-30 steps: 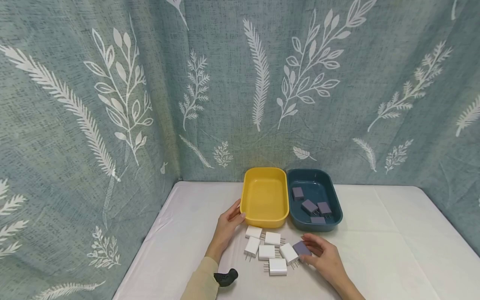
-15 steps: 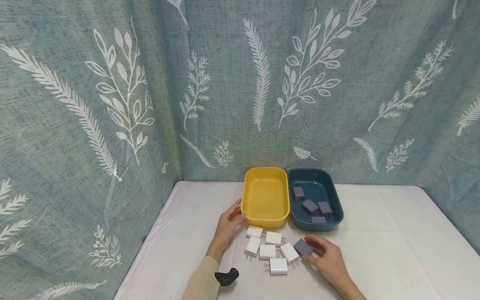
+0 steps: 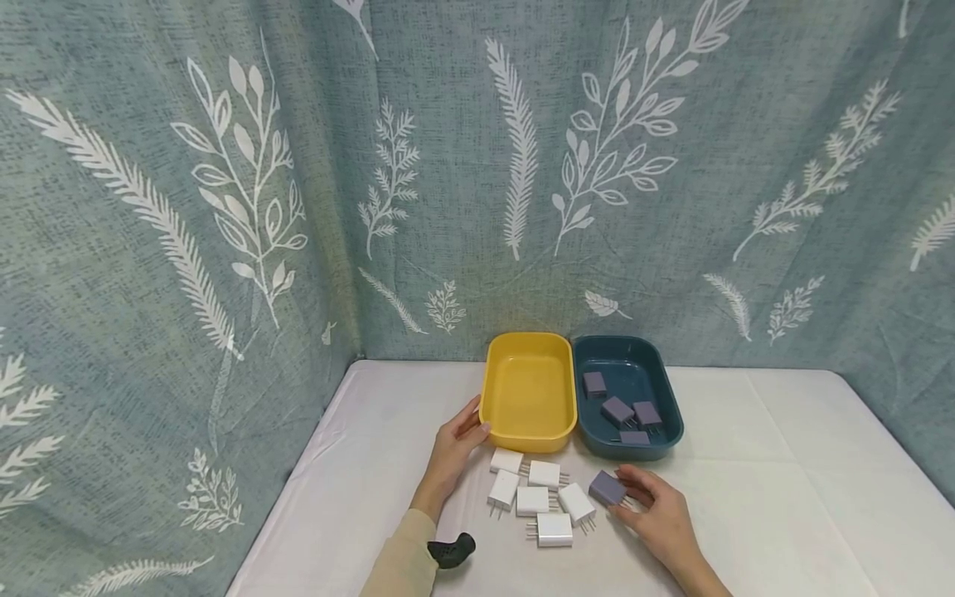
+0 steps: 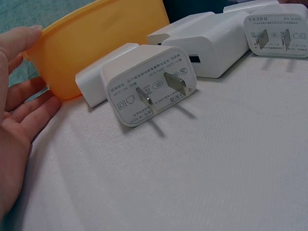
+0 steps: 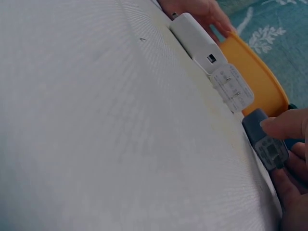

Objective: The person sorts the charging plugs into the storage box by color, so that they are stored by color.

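Note:
My left hand [image 3: 451, 448] touches the near left corner of the yellow tray [image 3: 488, 377]; in the left wrist view its thumb [image 4: 21, 41] lies at the rim and the fingers lie against the outer wall. A purple-grey plug charger [image 3: 608, 488] is between the thumb and fingers of my right hand [image 3: 658, 514], just right of the white chargers. Its prongs point right, towards the palm. The right wrist view has the thumb [image 5: 284, 126] on the dark charger's [image 5: 264, 137] upper side. Several white plug chargers [image 3: 532, 501] lie in a loose group between the hands.
A dark blue tray [image 3: 675, 419] stands right beside the yellow one, with several purple-grey chargers [image 3: 617, 411] inside. Behind both hangs a leaf-patterned curtain [image 3: 462, 166]. A black curved piece [image 3: 452, 550] sticks out by the left sleeve [image 3: 403, 555].
My right hand has shifted slightly right, and the purple-grey charger has moved right with it, away from the white chargers. Its prongs now show. My left hand stays at the yellow tray.

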The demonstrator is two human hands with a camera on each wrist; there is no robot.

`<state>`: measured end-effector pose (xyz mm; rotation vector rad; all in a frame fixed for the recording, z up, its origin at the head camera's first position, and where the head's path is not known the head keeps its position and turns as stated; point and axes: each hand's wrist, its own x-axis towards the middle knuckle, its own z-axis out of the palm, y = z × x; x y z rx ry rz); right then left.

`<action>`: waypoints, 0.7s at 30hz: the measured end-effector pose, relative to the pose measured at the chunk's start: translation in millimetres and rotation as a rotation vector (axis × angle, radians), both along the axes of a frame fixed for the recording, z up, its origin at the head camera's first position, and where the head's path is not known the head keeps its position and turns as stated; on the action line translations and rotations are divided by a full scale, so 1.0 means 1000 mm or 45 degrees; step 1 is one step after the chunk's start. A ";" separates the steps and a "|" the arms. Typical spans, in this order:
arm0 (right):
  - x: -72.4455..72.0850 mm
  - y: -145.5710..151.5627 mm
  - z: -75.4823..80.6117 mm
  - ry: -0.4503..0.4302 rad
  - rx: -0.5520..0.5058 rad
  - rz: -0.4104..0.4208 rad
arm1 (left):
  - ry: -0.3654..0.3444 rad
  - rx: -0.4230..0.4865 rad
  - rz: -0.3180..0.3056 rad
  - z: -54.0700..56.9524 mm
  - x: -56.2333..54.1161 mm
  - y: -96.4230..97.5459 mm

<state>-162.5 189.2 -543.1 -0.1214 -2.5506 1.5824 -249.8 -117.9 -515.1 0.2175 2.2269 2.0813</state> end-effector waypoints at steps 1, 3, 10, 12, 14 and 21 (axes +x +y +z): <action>0.000 0.000 0.000 0.009 -0.002 0.002 | 0.002 0.003 0.001 0.000 0.000 0.000; 0.000 0.000 0.000 0.026 -0.005 0.000 | 0.003 0.010 0.001 0.000 0.000 0.000; 0.001 0.000 0.001 -0.011 -0.006 -0.018 | -0.001 0.004 0.004 0.000 0.000 0.000; 0.000 0.000 0.001 -0.031 -0.014 -0.027 | 0.003 0.000 0.005 0.000 0.000 0.000; 0.000 0.000 0.000 -0.047 -0.025 -0.038 | 0.006 -0.001 0.005 0.000 0.000 0.000; 0.000 0.001 -0.001 -0.013 -0.067 -0.060 | 0.007 0.019 -0.002 0.000 0.000 0.000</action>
